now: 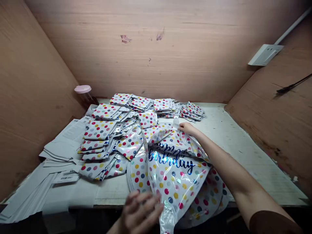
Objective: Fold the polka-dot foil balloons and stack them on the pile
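Observation:
A white foil balloon (170, 182) with coloured dots and blue "birthday" lettering lies partly unfolded over the table's front edge. My right hand (187, 127) is closed on its far edge, beside a pale tab. Near the balloon's narrow lower end, my left hand (141, 211) is smeared by motion, its fingers partly bent; whether it touches the foil I cannot tell. Left of the balloon stand stacks of folded dotted foil balloons (98, 130). A single folded one (148, 119) lies just behind it.
More folded balloons (162, 104) are piled along the back. Paper sheets and leaflets (63, 139) spread over the left side of the table (255, 162). A cup with a pink lid (83, 89) stands at the back left. Wooden panels enclose three sides, with a socket (265, 54) on the right.

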`<state>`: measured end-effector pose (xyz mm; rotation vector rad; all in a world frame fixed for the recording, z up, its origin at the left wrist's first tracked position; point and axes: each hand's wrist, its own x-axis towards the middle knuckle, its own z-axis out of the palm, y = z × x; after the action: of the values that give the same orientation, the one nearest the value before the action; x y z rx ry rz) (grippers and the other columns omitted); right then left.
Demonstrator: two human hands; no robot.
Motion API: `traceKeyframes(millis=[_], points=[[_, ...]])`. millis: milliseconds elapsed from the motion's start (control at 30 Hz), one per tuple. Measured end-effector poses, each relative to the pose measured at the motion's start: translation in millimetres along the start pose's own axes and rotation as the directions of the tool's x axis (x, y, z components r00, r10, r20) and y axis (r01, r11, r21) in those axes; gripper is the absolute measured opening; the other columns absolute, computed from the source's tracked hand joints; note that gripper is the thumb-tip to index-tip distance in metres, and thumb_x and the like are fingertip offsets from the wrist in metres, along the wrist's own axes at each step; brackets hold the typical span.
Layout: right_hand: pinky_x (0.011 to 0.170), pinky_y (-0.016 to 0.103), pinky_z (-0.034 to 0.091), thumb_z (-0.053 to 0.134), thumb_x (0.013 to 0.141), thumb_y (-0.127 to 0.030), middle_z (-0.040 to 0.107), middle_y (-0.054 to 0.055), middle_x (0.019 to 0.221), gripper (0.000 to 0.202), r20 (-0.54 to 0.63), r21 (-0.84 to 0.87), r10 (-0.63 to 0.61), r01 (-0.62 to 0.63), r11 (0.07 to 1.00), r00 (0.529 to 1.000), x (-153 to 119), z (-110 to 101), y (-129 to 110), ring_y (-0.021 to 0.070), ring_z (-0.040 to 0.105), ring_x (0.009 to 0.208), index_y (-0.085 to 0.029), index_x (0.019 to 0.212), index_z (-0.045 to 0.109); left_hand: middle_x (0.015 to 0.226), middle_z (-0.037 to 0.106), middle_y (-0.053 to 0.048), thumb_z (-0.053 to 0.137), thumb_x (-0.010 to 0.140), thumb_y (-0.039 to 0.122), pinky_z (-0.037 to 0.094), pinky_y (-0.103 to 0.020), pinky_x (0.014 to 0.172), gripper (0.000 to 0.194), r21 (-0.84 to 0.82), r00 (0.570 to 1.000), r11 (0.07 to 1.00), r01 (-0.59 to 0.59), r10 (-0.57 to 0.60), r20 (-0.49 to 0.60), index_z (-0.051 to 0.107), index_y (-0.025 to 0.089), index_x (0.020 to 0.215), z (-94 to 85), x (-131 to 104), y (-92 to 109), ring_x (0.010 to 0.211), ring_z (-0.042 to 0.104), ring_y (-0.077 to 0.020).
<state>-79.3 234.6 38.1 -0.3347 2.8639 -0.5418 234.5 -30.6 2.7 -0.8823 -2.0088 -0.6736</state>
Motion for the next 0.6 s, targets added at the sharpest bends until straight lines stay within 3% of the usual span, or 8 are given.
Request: traceKeyframes(millis=[100, 200, 267, 333, 367, 433, 500, 600], points=[[0.064, 0.027, 0.046, 0.056, 0.089, -0.038, 0.060, -0.001, 0.071, 0.026, -0.032, 0.042, -0.098, 0.099, 0.994, 0.995, -18.2, 0.3, -5.0, 0.0144, 0.057, 0.068, -0.016, 0.076, 0.060, 0.137, 0.049, -0.011, 0.048, 0.091, 0.044, 0.045, -0.044, 0.095, 0.059, 0.008, 0.920, 0.921, 0.389, -0.390, 0.033, 0.031, 0.024, 0.144, -14.9, 43.1, -38.1, 0.121, 0.050, -0.0276], [0.065, 0.027, 0.044, 0.050, 0.090, -0.037, 0.060, -0.001, 0.068, 0.026, -0.104, 0.087, -0.216, 0.225, 0.970, 0.971, -60.3, -2.3, -16.8, 0.0163, 0.057, 0.070, -0.019, 0.073, 0.057, 0.146, 0.037, -0.016, 0.068, 0.076, 0.039, 0.040, -0.046, 0.102, 0.091, 0.166, 0.764, 0.824, 0.542, -0.565, 0.312, 0.018, 0.018, 0.149, 1.1, 76.6, -88.4, 0.131, 0.040, -0.0330], [0.074, 0.031, 0.046, 0.046, 0.091, -0.037, 0.064, 0.003, 0.083, 0.022, -0.168, 0.099, -0.281, 0.299, 0.949, 0.945, -103.0, 0.5, -21.9, 0.0191, 0.059, 0.080, -0.020, 0.084, 0.059, 0.132, 0.053, -0.016, 0.069, 0.072, 0.030, 0.044, -0.044, 0.095, 0.073, 0.223, 0.643, 0.822, 0.525, -0.554, 0.528, 0.040, 0.016, 0.137, 15.6, 81.6, -119.3, 0.120, 0.051, -0.0335], [0.083, 0.036, 0.047, 0.050, 0.087, -0.038, 0.065, 0.008, 0.099, 0.024, -0.229, 0.111, -0.310, 0.341, 0.933, 0.923, -151.4, 11.4, -18.2, 0.0229, 0.060, 0.092, -0.021, 0.101, 0.059, 0.107, 0.065, -0.010, 0.063, 0.073, 0.025, 0.048, -0.037, 0.083, 0.035, 0.210, 0.526, 0.819, 0.534, -0.516, 0.677, 0.061, 0.017, 0.107, 22.2, 73.2, -141.3, 0.099, 0.061, -0.0285], [0.088, 0.038, 0.047, 0.059, 0.082, -0.040, 0.063, 0.010, 0.111, 0.038, -0.265, 0.165, -0.326, 0.375, 0.912, 0.908, -174.3, 19.7, -12.1, 0.0252, 0.059, 0.101, -0.021, 0.115, 0.055, 0.097, 0.067, -0.007, 0.059, 0.074, 0.023, 0.048, -0.034, 0.079, 0.020, 0.183, 0.493, 0.809, 0.558, -0.502, 0.711, 0.063, 0.018, 0.094, 21.8, 65.9, -148.0, 0.091, 0.062, -0.0257], [0.096, 0.040, 0.046, 0.070, 0.072, -0.036, 0.054, 0.012, 0.132, 0.070, -0.186, 0.256, -0.343, 0.382, 0.888, 0.921, -210.4, 38.7, 7.9, 0.0281, 0.054, 0.117, -0.022, 0.135, 0.043, 0.087, 0.067, -0.004, 0.053, 0.077, 0.024, 0.047, -0.030, 0.072, 0.010, 0.106, 0.480, 0.750, 0.653, -0.519, 0.708, 0.061, 0.019, 0.082, 16.1, 49.7, -154.2, 0.081, 0.062, -0.0216], [0.098, 0.042, 0.045, 0.063, 0.075, -0.030, 0.059, 0.011, 0.127, 0.049, -0.178, 0.299, -0.286, 0.329, 0.896, 0.941, -227.2, 53.6, 33.3, 0.0284, 0.055, 0.118, -0.023, 0.123, 0.056, 0.083, 0.066, -0.001, 0.047, 0.080, 0.025, 0.047, -0.027, 0.067, 0.013, 0.025, 0.466, 0.639, 0.769, -0.586, 0.662, 0.058, 0.020, 0.084, 9.7, 37.6, -154.4, 0.076, 0.062, -0.0191], [0.090, 0.042, 0.049, 0.043, 0.085, -0.030, 0.069, 0.009, 0.107, 0.027, -0.255, 0.295, -0.096, 0.172, 0.940, 0.962, -217.2, 57.6, 65.0, 0.0273, 0.062, 0.103, -0.024, 0.098, 0.066, 0.078, 0.066, 0.000, 0.043, 0.084, 0.030, 0.046, -0.024, 0.058, 0.017, -0.039, 0.390, 0.468, 0.883, -0.684, 0.617, 0.055, 0.020, 0.090, 9.8, 35.0, -155.4, 0.067, 0.062, -0.0173]])
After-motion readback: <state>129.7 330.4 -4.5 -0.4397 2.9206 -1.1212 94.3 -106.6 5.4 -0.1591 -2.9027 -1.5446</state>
